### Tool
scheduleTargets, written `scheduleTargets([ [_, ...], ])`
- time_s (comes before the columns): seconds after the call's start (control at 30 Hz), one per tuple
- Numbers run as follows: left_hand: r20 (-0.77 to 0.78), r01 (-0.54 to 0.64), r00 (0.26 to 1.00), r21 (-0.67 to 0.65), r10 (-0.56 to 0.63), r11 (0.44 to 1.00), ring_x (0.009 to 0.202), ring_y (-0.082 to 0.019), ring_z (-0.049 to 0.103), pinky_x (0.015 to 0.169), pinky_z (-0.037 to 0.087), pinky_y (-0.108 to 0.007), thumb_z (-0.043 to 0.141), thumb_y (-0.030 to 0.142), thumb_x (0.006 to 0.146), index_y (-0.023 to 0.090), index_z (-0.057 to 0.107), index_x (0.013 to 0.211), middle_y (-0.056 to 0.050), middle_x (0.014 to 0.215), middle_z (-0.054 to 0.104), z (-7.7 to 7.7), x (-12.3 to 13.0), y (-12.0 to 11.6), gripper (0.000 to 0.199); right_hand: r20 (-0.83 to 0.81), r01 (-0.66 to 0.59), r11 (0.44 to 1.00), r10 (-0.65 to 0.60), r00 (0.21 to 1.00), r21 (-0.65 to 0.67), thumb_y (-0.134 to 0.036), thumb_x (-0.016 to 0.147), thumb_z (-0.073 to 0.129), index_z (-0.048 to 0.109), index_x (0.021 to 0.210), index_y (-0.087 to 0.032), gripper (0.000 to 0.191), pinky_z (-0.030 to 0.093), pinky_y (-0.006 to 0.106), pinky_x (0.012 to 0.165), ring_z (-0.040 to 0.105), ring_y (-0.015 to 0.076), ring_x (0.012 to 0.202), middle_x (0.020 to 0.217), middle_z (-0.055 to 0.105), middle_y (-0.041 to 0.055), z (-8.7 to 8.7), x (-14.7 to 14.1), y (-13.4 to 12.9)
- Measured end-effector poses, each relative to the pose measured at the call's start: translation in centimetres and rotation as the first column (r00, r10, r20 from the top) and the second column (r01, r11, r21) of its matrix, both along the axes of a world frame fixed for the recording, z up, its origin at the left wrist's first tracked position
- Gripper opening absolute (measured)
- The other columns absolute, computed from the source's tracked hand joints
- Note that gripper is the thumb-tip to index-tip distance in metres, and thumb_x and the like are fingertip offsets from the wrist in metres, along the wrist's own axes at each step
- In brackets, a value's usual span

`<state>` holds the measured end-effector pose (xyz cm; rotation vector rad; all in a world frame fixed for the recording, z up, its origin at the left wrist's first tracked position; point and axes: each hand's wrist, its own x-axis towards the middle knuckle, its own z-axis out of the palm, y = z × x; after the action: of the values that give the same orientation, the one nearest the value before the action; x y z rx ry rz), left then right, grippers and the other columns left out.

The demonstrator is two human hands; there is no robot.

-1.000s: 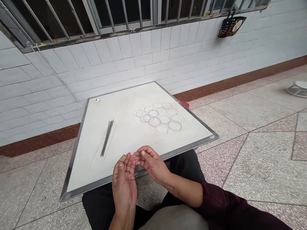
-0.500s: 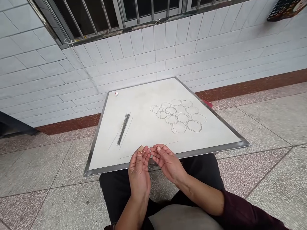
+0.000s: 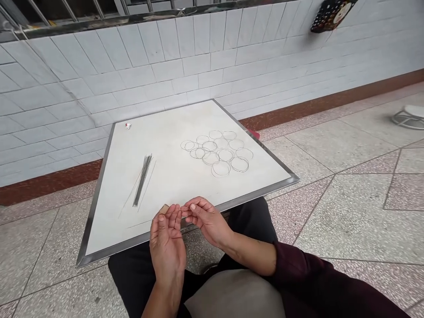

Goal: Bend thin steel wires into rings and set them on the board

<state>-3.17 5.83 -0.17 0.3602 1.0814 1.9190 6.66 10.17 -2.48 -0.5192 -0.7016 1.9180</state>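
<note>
A thin, straight wire (image 3: 141, 224) runs across the near edge of the white table (image 3: 165, 128), held at its middle by both hands. My left hand (image 3: 168, 247), palm up, pinches it between thumb and fingers. A tan piece, perhaps a finger wrap (image 3: 164, 209), shows at the left index finger. Close beside it, my right hand (image 3: 210, 223) grips the same wire between thumb and forefinger, fingertips nearly meeting the left ones. Ahead of the left hand lies a bundle of dark straight wires (image 3: 142, 180), with a few loose ones alongside. Several overlapping wire rings (image 3: 240, 171) lie flat on the right.
A small red and white object (image 3: 128, 126) sits near the table's far left corner. The metal table rim (image 3: 281, 184) is close to the white tiled wall (image 3: 195, 66). A stool (image 3: 410, 115) stands far right, and a dark patterned box (image 3: 333, 15) hangs on the wall.
The view has swung to the right, so table and hands appear further left and the stool has come into sight. Both hands keep their pinch on the wire, with little change in pose.
</note>
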Motion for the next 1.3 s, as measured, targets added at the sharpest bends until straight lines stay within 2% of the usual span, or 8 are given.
scheduleTargets([
  [0.13,-0.003,-0.02,1.0,0.026,0.02,0.999,0.111,-0.021,0.064,0.107,0.042,-0.04,0.069,0.037,0.086,0.022,0.07,0.099,-0.007,0.107,0.071,-0.1,-0.2,0.2,0.021,0.008,-0.017,1.0,0.017,1.0,-0.009,-0.039,0.083,0.074,0.067,0.089,-0.019,0.022,0.052,0.026,0.076,0.066,0.0133,0.082,0.087,0.071,0.0019,0.0,-0.1,0.0],
  [0.43,0.043,-0.039,0.998,0.051,0.037,0.998,0.079,-0.012,0.064,0.101,0.045,-0.038,0.071,0.034,0.084,0.021,0.071,0.098,0.002,0.079,0.066,-0.1,-0.4,0.3,0.018,-0.045,0.043,0.999,-0.041,0.998,0.028,-0.041,0.084,0.073,0.068,0.099,-0.024,0.024,0.049,0.033,0.094,0.064,0.016,0.1,0.102,0.07,0.0029,-0.2,-0.3,-0.1],
  [0.67,0.105,-0.018,0.994,0.063,0.011,0.998,0.072,-0.009,0.058,0.084,0.051,-0.026,0.072,0.029,0.084,0.02,0.071,0.096,0.003,0.075,0.061,0.0,-0.7,0.2,0.016,-0.114,0.034,0.999,-0.036,0.993,-0.023,-0.04,0.083,0.074,0.065,0.118,-0.025,0.039,0.052,0.031,0.089,0.067,0.0134,0.084,0.086,0.068,-0.0005,0.5,-0.2,-0.3],
  [0.97,0.168,0.216,0.959,0.096,-0.23,0.972,0.046,-0.006,0.037,0.056,0.048,-0.025,0.069,0.023,0.084,0.018,0.064,0.075,0.006,0.06,0.048,0.5,-1.6,-1.1,0.011,-0.05,-0.146,0.982,0.153,0.987,0.12,-0.047,0.093,0.06,0.056,0.134,-0.021,0.049,0.053,0.031,0.076,0.061,0.011,0.062,0.066,0.06,-0.0042,0.8,1.1,-0.5],
  [1.07,0.185,0.338,0.925,0.007,-0.333,0.941,0.045,-0.007,0.039,0.053,0.046,-0.023,0.067,0.02,0.085,0.018,0.068,0.084,0.004,0.06,0.052,0.7,-1.9,-2.3,0.002,0.064,-0.305,0.933,0.299,0.952,0.193,-0.047,0.096,0.056,0.041,0.146,-0.022,0.058,0.053,0.031,0.072,0.064,0.0122,0.063,0.067,0.064,-0.0039,1.1,2.7,-0.4],
  [1.13,0.176,0.41,0.901,-0.043,-0.397,0.911,0.045,-0.008,0.042,0.052,0.045,-0.023,0.064,0.023,0.088,0.018,0.069,0.093,0.004,0.057,0.052,0.8,-2.1,-3.2,0.009,0.132,-0.368,0.902,0.346,0.929,0.228,-0.047,0.096,0.055,0.03,0.15,-0.025,0.063,0.053,0.03,0.07,0.067,0.0125,0.064,0.073,0.065,-0.0036,1.1,3.7,-0.6],
  [1.23,0.15,0.495,0.864,-0.07,-0.481,0.866,0.046,-0.012,0.046,0.055,0.046,-0.027,0.058,0.027,0.092,0.017,0.071,0.097,0.003,0.049,0.051,0.8,-2.1,-4.2,0.017,0.214,-0.407,0.883,0.361,0.908,0.236,-0.047,0.097,0.054,0.03,0.149,-0.026,0.061,0.053,0.029,0.07,0.068,0.0113,0.065,0.081,0.064,-0.0026,1.1,4.9,-1.2],
  [1.3,0.14,0.568,0.82,-0.079,-0.555,0.819,0.045,-0.013,0.048,0.058,0.047,-0.03,0.057,0.028,0.092,0.016,0.072,0.088,0.001,0.047,0.053,0.7,-2.2,-4.6,0.019,0.273,-0.438,0.869,0.375,0.886,0.229,-0.047,0.099,0.048,0.031,0.149,-0.026,0.057,0.053,0.029,0.07,0.068,0.0109,0.064,0.08,0.062,-0.0026,0.9,5.5,-1.5],
])
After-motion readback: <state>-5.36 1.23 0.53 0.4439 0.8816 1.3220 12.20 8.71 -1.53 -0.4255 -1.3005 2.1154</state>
